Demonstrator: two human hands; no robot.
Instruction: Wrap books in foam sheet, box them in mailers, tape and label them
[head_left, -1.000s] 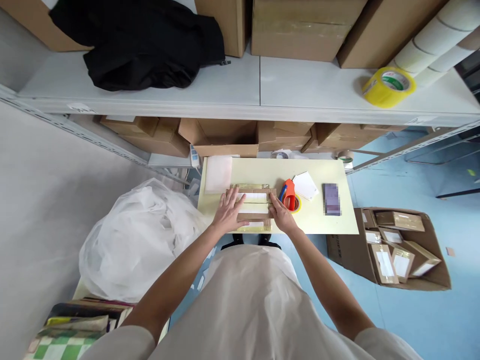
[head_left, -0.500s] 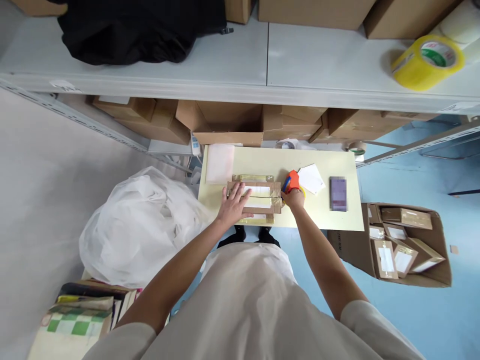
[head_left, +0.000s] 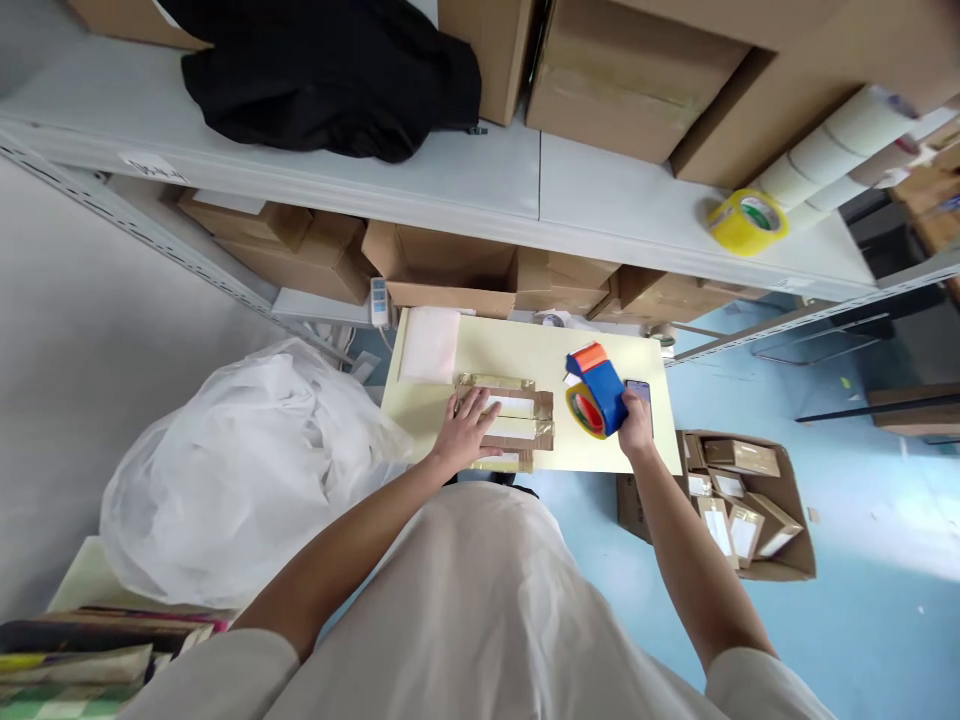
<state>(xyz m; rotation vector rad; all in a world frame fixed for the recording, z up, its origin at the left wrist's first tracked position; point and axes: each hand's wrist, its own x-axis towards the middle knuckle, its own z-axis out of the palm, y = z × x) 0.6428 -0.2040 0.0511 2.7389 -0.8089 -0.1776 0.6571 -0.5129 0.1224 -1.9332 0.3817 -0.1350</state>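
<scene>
Our left hand (head_left: 463, 430) is spread flat, fingers apart, on the nine o'clock end of a box (head_left: 519, 420) without wrapping around it, while our right hand (head_left: 637, 422) is closed around the blue body of a tape dispenser (head_left: 606, 388). Only the head view shows the scene, so we take the box as the centre of the clock, with twelve pointing away from us.

The box lies near the front edge of the desk (head_left: 525, 348), with pale strips and shiny tape across its top. More taped cardboard shows along its twelve and six o'clock sides; we cannot tell how many pieces lie there. The dispenser is at about three o'clock, apart from the box and seemingly in the air, its roll turned towards us. A phone (head_left: 640, 387) lies just beyond, partly hidden by our right hand. A white sheet (head_left: 430, 345) rests at ten o'clock, and a carton (head_left: 784, 571) of small boxes stands lower down, between three and four.

We judge the step in hand to be readying the dispenser while steadying the box. As we see it, the next move calls for firm, even pressure from the left hand and a dispenser squared to the seam.
</scene>
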